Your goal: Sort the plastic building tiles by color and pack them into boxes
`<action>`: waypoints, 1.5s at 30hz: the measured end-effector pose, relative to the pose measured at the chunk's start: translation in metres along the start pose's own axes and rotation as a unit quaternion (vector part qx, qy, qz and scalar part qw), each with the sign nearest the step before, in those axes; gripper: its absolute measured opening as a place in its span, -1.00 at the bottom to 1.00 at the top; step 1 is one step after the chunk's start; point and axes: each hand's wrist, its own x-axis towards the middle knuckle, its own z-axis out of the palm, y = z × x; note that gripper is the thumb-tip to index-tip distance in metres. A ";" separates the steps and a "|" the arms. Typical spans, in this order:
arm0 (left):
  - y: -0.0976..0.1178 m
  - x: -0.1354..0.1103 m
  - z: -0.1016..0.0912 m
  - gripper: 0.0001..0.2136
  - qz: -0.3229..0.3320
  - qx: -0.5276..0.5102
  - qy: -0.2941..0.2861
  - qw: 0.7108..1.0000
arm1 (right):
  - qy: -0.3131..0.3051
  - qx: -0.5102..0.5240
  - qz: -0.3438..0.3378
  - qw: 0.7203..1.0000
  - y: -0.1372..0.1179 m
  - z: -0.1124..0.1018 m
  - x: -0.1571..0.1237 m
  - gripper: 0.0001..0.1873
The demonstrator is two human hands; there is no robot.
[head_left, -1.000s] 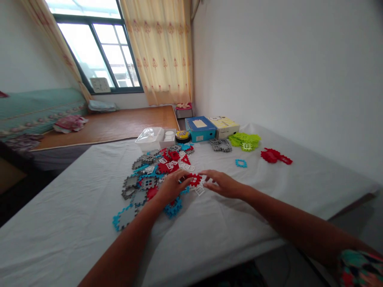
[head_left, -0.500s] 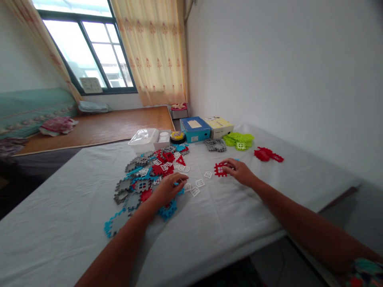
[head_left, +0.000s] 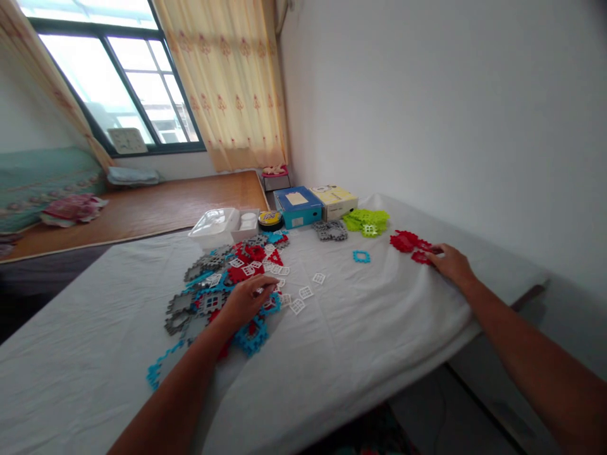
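My right hand (head_left: pixel 451 264) is at the small heap of red toothed tiles (head_left: pixel 406 241) on the right. Its fingers pinch a red building tile (head_left: pixel 421 257) lying low at the near edge of that heap. My left hand (head_left: pixel 247 299) hovers at the right side of the mixed pile, fingers bent together; whatever they may hold is too small to make out. Blue toothed tiles (head_left: pixel 252 335) lie just below this hand. Several small white window-grid pieces (head_left: pixel 306 292) are scattered to its right. A lone blue frame tile (head_left: pixel 361 256) lies between the two hands.
Grey tiles (head_left: pixel 331 230) and lime-green tiles (head_left: pixel 366 221) form separate heaps at the back. Behind them stand a blue box (head_left: pixel 298 206), a yellow box (head_left: pixel 333 202), a round black-and-yellow tin (head_left: pixel 270 220) and a clear plastic container (head_left: pixel 214 222). White cloth (head_left: pixel 341 354) covers the table.
My right hand has moved right with the red window tile, from mid-table to the red heap. The blue frame tile behind it is now uncovered. The view has turned slightly right.
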 end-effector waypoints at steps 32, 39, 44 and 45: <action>-0.044 -0.016 -0.046 -0.60 -0.218 0.383 0.118 0.890 | -0.269 0.077 -0.496 0.822 -0.418 0.098 -0.102 -0.69; -0.044 -0.016 -0.046 -0.57 -0.217 0.392 0.116 0.886 | -0.255 0.077 -0.535 0.802 -0.443 0.118 -0.096 -0.59; -0.044 -0.015 -0.042 -0.59 -0.192 0.387 0.126 0.893 | -0.265 0.069 -0.468 0.840 -0.452 0.123 -0.098 -0.59; -0.044 -0.016 -0.042 -0.59 -0.191 0.384 0.131 0.894 | -0.259 0.074 -0.460 0.846 -0.452 0.123 -0.099 -0.59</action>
